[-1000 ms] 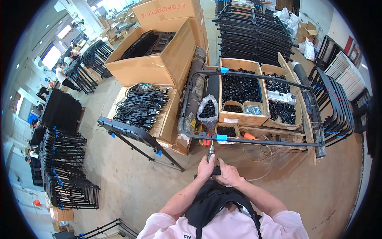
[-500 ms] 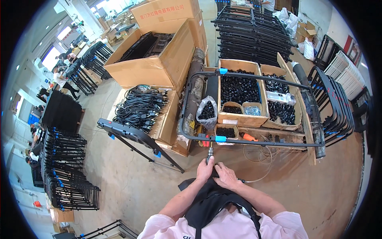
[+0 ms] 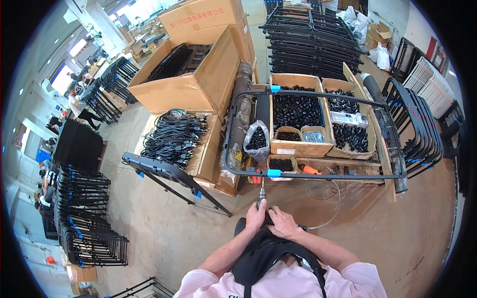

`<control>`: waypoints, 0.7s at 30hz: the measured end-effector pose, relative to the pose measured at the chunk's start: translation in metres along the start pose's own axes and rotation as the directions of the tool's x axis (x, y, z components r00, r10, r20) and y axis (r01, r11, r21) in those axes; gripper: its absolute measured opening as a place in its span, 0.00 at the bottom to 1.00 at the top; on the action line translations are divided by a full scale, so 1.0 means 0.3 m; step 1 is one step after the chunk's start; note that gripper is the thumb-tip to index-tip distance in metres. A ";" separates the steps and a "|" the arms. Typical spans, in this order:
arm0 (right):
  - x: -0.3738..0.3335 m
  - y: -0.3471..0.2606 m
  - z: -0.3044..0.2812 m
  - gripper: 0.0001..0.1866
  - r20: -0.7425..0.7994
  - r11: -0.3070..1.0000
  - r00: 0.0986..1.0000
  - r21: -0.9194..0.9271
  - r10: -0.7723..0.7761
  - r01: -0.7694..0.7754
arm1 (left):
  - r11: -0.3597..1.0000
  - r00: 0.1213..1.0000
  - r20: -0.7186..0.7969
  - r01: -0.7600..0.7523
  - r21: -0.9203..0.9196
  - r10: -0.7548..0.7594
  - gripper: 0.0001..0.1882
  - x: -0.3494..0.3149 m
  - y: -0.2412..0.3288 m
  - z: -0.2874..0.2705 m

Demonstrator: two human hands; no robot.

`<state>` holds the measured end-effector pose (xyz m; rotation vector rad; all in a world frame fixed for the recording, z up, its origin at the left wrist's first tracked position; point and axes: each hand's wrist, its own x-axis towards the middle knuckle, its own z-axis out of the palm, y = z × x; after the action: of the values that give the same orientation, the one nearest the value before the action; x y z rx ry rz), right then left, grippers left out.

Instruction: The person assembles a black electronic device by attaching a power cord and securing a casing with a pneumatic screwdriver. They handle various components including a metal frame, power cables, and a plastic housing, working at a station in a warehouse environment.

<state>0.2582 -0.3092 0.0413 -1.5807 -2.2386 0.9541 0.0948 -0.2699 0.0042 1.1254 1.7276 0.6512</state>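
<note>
A power drill (image 3: 262,194) with a hose at its grip points away from me, its thin bit reaching the near bar of a black rectangular tube frame (image 3: 328,176). Whether the bit is inside the bar I cannot tell. My left hand (image 3: 255,216) is wrapped round the drill body just behind the chuck. Close beside it, my right hand (image 3: 282,222) is closed round the rear of the drill, where the hose leaves; its fingers partly hide the grip. Blue tape (image 3: 274,173) marks the near bar just right of the bit.
Under the frame stand wooden boxes (image 3: 303,148) of small black parts and a bag (image 3: 257,141) of more. Coiled black cables (image 3: 174,136) lie at left, behind a propped black panel (image 3: 164,166). A thin hose (image 3: 328,224) trails right. Stacked frames (image 3: 313,44) stand beyond.
The drill and both hands stay at the near bar, with only a very slight shift back toward me. The view has tilted a little; the frame stays in place.
</note>
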 end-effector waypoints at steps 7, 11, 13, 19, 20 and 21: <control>-0.063 0.026 -0.023 0.38 0.040 0.991 0.991 -0.042 0.127 -0.125 | 0.998 0.996 0.073 -0.039 -0.051 0.043 0.33 -0.009 -0.056 0.088; -0.079 0.039 -0.043 0.42 -0.021 0.992 0.992 -0.040 0.121 -0.122 | 0.998 0.996 0.065 -0.060 -0.025 0.062 0.34 0.018 -0.078 0.125; -0.086 0.048 -0.043 0.43 -0.046 0.993 0.993 -0.047 0.105 -0.107 | 0.997 0.995 0.072 -0.069 -0.031 0.071 0.34 0.018 -0.081 0.131; -0.088 0.052 -0.073 0.42 -0.051 0.995 0.995 -0.025 0.090 -0.091 | 0.991 0.996 0.071 -0.040 -0.126 0.049 0.27 0.005 -0.051 0.139; -0.089 0.058 -0.072 0.42 -0.041 0.996 0.995 -0.016 0.093 -0.093 | 0.992 0.996 0.078 -0.037 -0.119 0.046 0.27 0.003 -0.044 0.137; -0.089 0.064 -0.069 0.42 -0.030 0.995 0.995 -0.007 0.095 -0.095 | 0.993 0.995 0.086 -0.034 -0.112 0.044 0.27 0.004 -0.036 0.133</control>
<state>0.2940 -0.3220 0.0494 -1.7073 -2.1675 0.9397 0.1267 -0.2759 -0.0218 1.0971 1.5797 0.7021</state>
